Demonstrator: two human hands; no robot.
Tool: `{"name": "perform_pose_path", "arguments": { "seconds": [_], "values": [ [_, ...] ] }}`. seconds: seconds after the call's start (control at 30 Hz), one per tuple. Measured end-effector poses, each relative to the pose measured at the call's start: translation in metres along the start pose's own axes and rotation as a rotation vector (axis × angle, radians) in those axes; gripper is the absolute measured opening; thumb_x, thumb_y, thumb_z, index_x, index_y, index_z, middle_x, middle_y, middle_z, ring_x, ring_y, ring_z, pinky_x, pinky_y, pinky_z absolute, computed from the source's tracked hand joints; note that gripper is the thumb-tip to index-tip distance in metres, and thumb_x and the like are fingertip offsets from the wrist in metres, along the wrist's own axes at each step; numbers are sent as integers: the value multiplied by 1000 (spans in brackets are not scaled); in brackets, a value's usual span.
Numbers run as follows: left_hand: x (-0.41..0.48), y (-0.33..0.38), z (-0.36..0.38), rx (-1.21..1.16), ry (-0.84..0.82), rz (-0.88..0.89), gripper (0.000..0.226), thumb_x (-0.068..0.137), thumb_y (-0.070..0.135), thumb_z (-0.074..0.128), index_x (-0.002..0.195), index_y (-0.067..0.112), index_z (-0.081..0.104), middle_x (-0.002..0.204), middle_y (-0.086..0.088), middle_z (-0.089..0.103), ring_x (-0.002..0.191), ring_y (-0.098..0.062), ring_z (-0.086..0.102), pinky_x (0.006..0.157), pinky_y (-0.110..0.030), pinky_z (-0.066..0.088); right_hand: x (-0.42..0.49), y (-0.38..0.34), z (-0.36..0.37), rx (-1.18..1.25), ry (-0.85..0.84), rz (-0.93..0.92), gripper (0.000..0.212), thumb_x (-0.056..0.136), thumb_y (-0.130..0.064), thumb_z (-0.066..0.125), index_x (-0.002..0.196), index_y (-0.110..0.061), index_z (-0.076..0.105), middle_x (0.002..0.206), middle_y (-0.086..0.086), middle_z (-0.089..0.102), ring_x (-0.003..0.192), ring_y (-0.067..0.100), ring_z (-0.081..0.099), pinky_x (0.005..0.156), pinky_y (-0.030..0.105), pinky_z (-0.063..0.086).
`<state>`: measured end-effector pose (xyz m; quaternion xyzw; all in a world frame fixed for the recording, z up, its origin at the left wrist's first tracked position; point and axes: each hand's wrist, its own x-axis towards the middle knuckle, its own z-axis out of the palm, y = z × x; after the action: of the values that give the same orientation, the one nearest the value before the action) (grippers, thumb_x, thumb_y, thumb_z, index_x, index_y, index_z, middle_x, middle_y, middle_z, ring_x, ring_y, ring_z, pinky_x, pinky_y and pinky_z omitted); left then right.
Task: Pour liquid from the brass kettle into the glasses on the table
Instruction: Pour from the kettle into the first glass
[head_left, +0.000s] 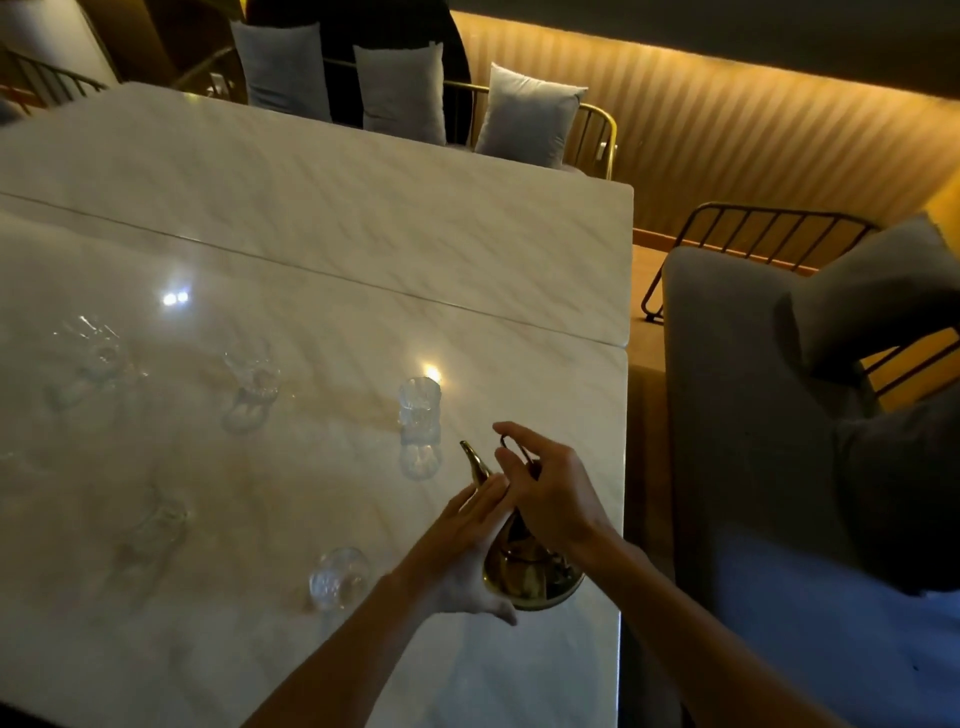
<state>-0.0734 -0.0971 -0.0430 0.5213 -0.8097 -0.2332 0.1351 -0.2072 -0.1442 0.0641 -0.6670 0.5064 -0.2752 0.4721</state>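
The brass kettle (530, 582) sits at the near right corner of the marble table (363, 234), held in both hands and tilted. Its long axis runs from the round body at 5 o'clock up to the spout (470, 457) at 11 o'clock. The right hand (550, 493) has its grip closed round the dark loop handle (511, 448) at the top. The left hand (462, 551) lies flat against the body's left side, fingers straight along the neck, steadying rather than clasping. The nearest glass (420, 408) stands just beyond the spout tip, again at 11 o'clock, so spout and glass are nearly in line; the coming pour looks to need only a short reach forward and a further tip. A second glass (337, 577) stands at 9 o'clock of the kettle body, close beside the left wrist. The middle glass (249, 376), far-left glass (98, 353) and near-left glass (161, 519) stand well apart toward 9 and 10 o'clock. All the glasses look clear in the dim light; whether any holds liquid cannot be told, and the kettle's contents are hidden.
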Motion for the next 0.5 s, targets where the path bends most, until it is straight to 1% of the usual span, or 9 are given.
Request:
{"name": "perform_pose_path", "arguments": {
  "seconds": [0.03, 0.1, 0.17, 0.2, 0.3, 0.37, 0.43, 0.47, 0.5],
  "values": [
    [5, -5, -7, -11, 12, -8, 142, 57, 72, 81, 158, 24, -6, 165, 5, -5, 147, -5, -14, 114, -15, -12, 11, -5, 1, -23, 4, -6, 36, 98, -25, 52, 134, -28, 54, 98, 2, 73, 79, 7, 72, 70, 22, 59],
    [15, -17, -18, -13, 28, -29, 141, 57, 72, 82, 158, 24, -4, 165, 3, 1, 150, -11, -4, 114, -17, -7, 32, -16, 2, -90, 10, -14, 36, 99, -27, 50, 134, -29, 54, 109, 2, 70, 83, 9, 71, 72, 19, 57],
    [24, -28, -29, 3, 38, -37, 142, 56, 72, 82, 158, 23, -3, 166, 1, 2, 151, -17, 2, 117, -21, -2, 52, -23, 4, -130, 5, -17, 36, 99, -29, 50, 135, -29, 54, 116, 3, 69, 86, 11, 70, 75, 23, 57],
    [28, -35, -33, 9, 42, -39, 142, 57, 72, 82, 159, 22, -4, 166, 1, 1, 151, -18, 2, 117, -23, 0, 62, -26, 6, -146, 5, -18, 35, 99, -30, 50, 134, -30, 54, 115, 5, 69, 84, 11, 70, 75, 24, 57],
    [40, -54, -42, 16, 27, -49, 142, 57, 69, 83, 159, 21, -4, 166, 2, -2, 151, -19, 3, 116, -24, 2, 86, -30, 11, -198, 8, -17, 34, 99, -31, 49, 132, -34, 55, 110, 5, 70, 74, 6, 67, 71, 25, 57],
    [45, -66, -46, 20, 22, -54, 142, 57, 66, 85, 158, 20, -3, 166, 1, -1, 152, -19, 6, 116, -25, 4, 99, -31, 16, -217, 6, -8, 34, 99, -31, 49, 132, -35, 55, 113, 6, 69, 71, 8, 66, 72, 29, 59],
    [49, -75, -50, 8, 11, -55, 140, 58, 63, 87, 158, 21, -1, 166, 1, 1, 151, -20, 9, 116, -26, 8, 111, -30, 22, -234, -3, 7, 34, 99, -31, 49, 132, -33, 55, 117, 10, 68, 67, 10, 64, 73, 30, 58],
    [51, -79, -50, -5, 4, -60, 139, 59, 61, 87, 158, 21, -1, 166, 1, 2, 150, -20, 11, 114, -25, 9, 116, -30, 25, -241, -10, 17, 34, 99, -31, 49, 133, -32, 55, 119, 12, 68, 71, 13, 65, 74, 30, 56],
    [52, -82, -51, -20, -7, -69, 138, 60, 59, 88, 158, 22, -2, 165, 2, 3, 150, -20, 12, 112, -24, 10, 120, -30, 28, -248, -17, 29, 35, 99, -30, 49, 134, -32, 54, 121, 13, 66, 81, 20, 68, 78, 32, 56]
  ]
}}
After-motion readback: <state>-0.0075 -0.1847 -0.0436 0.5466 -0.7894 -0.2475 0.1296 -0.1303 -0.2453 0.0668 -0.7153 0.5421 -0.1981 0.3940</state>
